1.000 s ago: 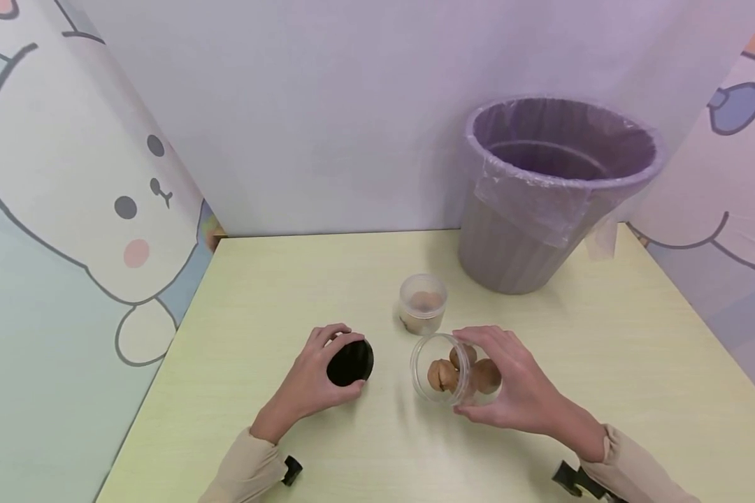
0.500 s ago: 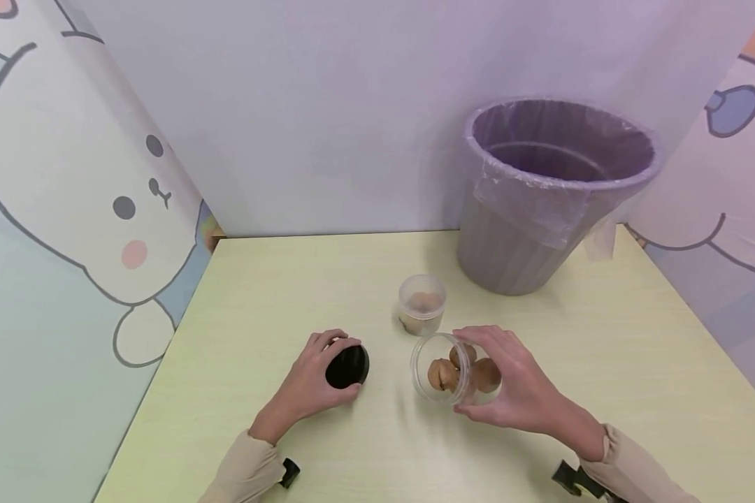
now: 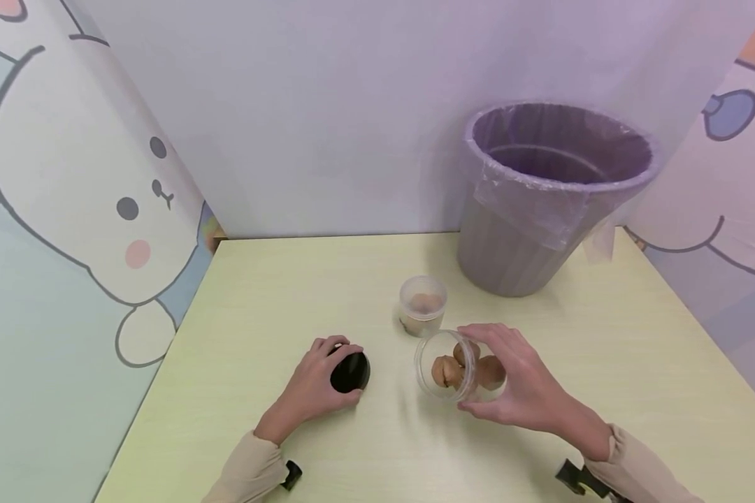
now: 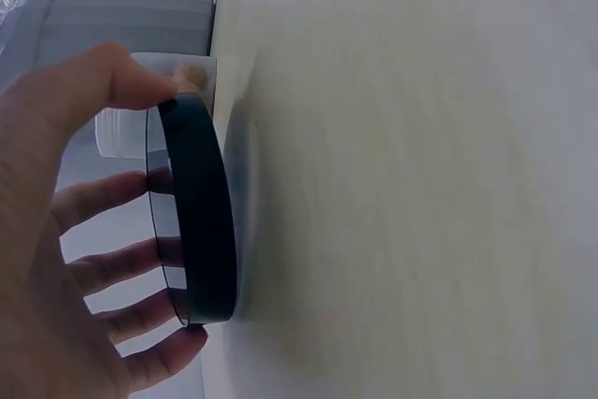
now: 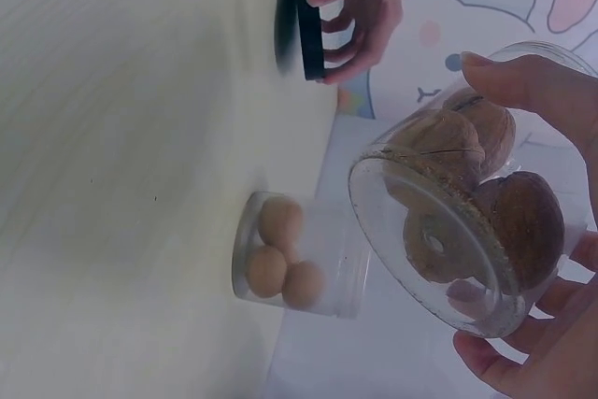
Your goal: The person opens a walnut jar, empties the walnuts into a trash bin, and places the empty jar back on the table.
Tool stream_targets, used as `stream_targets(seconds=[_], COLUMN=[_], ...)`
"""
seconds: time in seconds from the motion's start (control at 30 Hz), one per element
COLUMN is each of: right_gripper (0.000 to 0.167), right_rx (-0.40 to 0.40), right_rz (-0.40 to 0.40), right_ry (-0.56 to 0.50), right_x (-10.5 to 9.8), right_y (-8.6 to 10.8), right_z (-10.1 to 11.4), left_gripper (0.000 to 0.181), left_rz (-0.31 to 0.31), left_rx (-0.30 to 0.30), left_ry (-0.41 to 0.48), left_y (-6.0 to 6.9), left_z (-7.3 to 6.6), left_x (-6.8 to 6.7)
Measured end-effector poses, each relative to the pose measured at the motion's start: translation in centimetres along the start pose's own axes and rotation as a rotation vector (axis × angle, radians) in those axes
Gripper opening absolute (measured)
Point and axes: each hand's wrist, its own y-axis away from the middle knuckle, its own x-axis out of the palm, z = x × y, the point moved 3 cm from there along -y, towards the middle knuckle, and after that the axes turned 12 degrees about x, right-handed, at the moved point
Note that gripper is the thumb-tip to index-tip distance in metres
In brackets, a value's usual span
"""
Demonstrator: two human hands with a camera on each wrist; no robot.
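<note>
The two hands are well apart. The left hand grips a round black lid by its rim, and the right hand is curled round a see-through jar of walnuts. From the head view alone, the lid's height is hard to judge; the right wrist view shows it just off the table, a dark shadow beside it. The left wrist view adds the thumb on one side of the rim and the fingers spread along the other.

The head view gives the jar's round mouth, tipped toward the left. Its base shows only in the right wrist view, tilted and held above the table, with at least four walnuts behind the glass. That view also makes out three smooth brown balls in a second jar, upright on the table; from the head they blur into one pale patch. Whether the two jars touch, I cannot tell.

As for edges, the table's back edge runs along the wall, and a lined trash can stands near it, behind the right hand. A strip of tabletop separates lid and walnut jar; a broader stretch lies left of the lid.
</note>
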Motion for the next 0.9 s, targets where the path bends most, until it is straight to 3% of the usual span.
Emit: stream_targets(seconds=[0.47, 0.67, 0.9], right_gripper=[0.1, 0.1, 0.098], right_rx=[-0.003, -0.014, -0.026], right_rz=[-0.009, -0.023, -0.035], right_ry=[0.008, 0.018, 0.03], right_x=[-1.4, -2.1, -2.8], right_y=[-0.3, -0.5, -0.8], right_z=[-0.2, -0.2, -0.2], left_gripper=[0.052, 0.051, 0.055], left_rz=[0.086, 0.107, 0.174], left_rx=[-0.042, -0.057, -0.069], left_ry=[-0.062, -0.059, -0.042], left_y=[0.0, -0.1, -0.4], left_z=[0.2, 0.3, 0.5], left_x=[0.8, 0.9, 1.0])
